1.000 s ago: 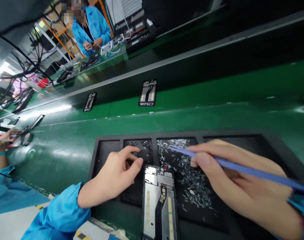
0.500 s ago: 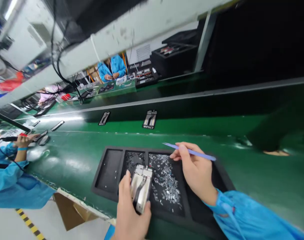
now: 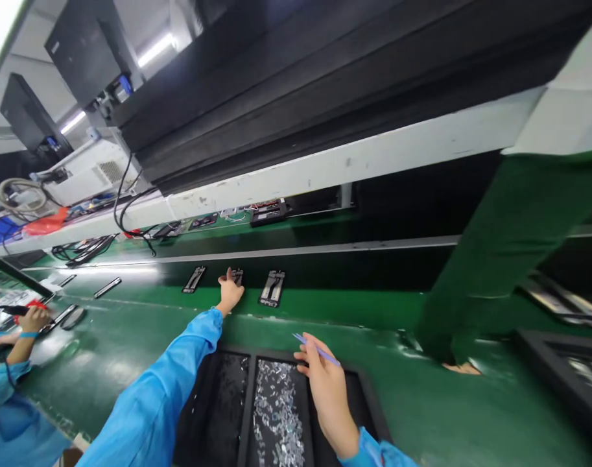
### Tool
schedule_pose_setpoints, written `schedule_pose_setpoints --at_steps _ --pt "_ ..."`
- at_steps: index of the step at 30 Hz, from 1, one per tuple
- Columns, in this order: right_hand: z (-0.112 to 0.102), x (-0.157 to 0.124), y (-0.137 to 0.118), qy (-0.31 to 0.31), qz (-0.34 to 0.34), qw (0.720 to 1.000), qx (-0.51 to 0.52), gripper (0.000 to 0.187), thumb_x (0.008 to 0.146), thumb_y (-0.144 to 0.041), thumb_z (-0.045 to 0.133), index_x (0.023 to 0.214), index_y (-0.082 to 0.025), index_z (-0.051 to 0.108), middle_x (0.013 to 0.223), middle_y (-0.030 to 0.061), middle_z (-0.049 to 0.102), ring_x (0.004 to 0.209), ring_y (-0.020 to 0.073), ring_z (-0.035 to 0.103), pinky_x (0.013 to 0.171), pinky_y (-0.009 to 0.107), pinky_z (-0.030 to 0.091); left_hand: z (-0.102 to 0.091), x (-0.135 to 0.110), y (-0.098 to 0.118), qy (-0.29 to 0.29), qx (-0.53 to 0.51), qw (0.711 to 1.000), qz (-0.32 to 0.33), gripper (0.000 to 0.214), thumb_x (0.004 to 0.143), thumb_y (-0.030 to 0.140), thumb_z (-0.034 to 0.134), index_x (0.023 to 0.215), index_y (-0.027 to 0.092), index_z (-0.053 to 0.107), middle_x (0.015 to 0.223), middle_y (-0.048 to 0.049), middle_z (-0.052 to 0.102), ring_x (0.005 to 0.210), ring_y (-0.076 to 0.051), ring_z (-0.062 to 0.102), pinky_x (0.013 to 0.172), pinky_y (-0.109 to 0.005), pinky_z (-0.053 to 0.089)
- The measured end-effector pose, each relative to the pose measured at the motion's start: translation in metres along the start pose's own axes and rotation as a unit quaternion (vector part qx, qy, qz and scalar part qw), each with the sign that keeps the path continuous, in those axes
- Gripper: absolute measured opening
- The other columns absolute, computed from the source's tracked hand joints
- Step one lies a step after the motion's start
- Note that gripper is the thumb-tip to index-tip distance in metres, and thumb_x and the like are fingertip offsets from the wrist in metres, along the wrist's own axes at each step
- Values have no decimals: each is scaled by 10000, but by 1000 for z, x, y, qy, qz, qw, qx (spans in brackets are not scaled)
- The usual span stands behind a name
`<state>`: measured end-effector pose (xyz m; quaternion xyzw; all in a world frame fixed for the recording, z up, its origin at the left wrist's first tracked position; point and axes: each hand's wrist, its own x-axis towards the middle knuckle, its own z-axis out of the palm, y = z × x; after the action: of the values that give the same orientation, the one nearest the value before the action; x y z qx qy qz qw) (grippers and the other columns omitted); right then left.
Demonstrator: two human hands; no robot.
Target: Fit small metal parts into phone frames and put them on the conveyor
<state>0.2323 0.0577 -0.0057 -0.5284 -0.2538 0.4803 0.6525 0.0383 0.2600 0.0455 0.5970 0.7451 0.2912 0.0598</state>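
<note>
My left hand (image 3: 229, 293) is stretched far out over the green conveyor belt (image 3: 354, 308). Its fingers rest on the near end of a phone frame (image 3: 236, 275) that lies on the belt between two others. My right hand (image 3: 325, 384) hovers over the black compartment tray (image 3: 368, 405) at the near edge and pinches a thin blue stick (image 3: 318, 350). One tray compartment holds several small silver parts (image 3: 277, 405). Beside it is a darker compartment (image 3: 226, 395).
Two more phone frames (image 3: 194, 279) (image 3: 272, 287) lie either side of my left hand. A green post (image 3: 500, 259) stands on the right, with another black tray (image 3: 568, 366) past it. A co-worker's hand (image 3: 32, 319) works at far left beside more frames (image 3: 107, 287).
My left hand lifted the phone frame off the tray and carried it out onto the belt. The right hand drew back from the parts, and my view tilted upward.
</note>
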Motion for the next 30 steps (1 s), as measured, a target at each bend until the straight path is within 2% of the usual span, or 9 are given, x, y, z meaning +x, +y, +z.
schedule_pose_setpoints --at_steps 8,11,14,16,19,22,24,27,30 --pt "-1 5 0 47 57 995 72 661 715 -708 729 1072 -152 732 850 77 752 693 215 734 548 305 581 63 -48 53 -72 47 995 59 404 998 386 653 1334 172 585 1341 -112 597 1157 -261 633 971 -482 555" --pt "-2 4 -3 43 61 995 65 650 718 -717 713 1048 -157 719 839 65 731 671 190 718 544 280 552 65 -55 76 -89 33 994 44 404 995 380 660 1329 165 587 1332 -115 601 1145 -258 639 964 -472 560" --pt "-2 4 -8 30 51 997 54 647 741 -736 676 1054 -170 690 825 43 701 636 154 676 536 261 519 32 -65 75 -84 24 996 33 398 1002 383 647 1331 170 583 1344 -114 592 1144 -258 636 958 -470 560" --pt "-1 3 -11 12 43 998 46 620 763 -749 649 1001 -177 672 746 7 647 578 127 610 509 248 478 -4 -96 57 -85 26 995 36 462 976 388 674 1370 181 550 1348 -112 575 1169 -269 612 980 -481 538" --pt "-1 -2 -13 -47 42 998 12 565 777 -741 661 831 -179 645 581 -48 502 473 91 448 424 225 337 -58 -182 13 -101 42 994 30 920 723 314 873 1500 182 398 1221 -105 558 1205 -304 538 1057 -473 461" --pt "-2 -12 -10 -135 57 987 -59 523 761 -683 743 810 -168 670 543 -40 511 470 94 428 420 232 294 -92 -274 -26 -113 71 991 -29 977 668 262 855 1509 191 364 1123 -89 505 1129 -336 506 1059 -560 393" --pt "-1 -21 -9 -170 60 978 -109 497 768 -643 767 930 -179 689 566 -30 566 512 115 488 455 237 335 -101 -315 -40 -112 90 988 -55 967 689 295 847 1511 191 348 1089 -77 475 1092 -337 488 1045 -579 367" --pt "3 -35 -9 -170 51 968 -177 469 838 -620 716 1052 -208 648 608 -31 607 560 132 543 504 246 381 -108 -332 -51 -121 127 984 -24 1056 707 446 877 1541 162 296 1094 -87 455 1080 -352 466 1025 -593 346" --pt "11 -50 -7 -153 32 961 -230 411 883 -607 670 986 -213 617 635 -18 631 560 138 561 525 263 407 -121 -299 -62 -165 111 973 118 1041 760 519 853 1533 94 301 1269 -189 437 1198 -403 410 1030 -597 333"
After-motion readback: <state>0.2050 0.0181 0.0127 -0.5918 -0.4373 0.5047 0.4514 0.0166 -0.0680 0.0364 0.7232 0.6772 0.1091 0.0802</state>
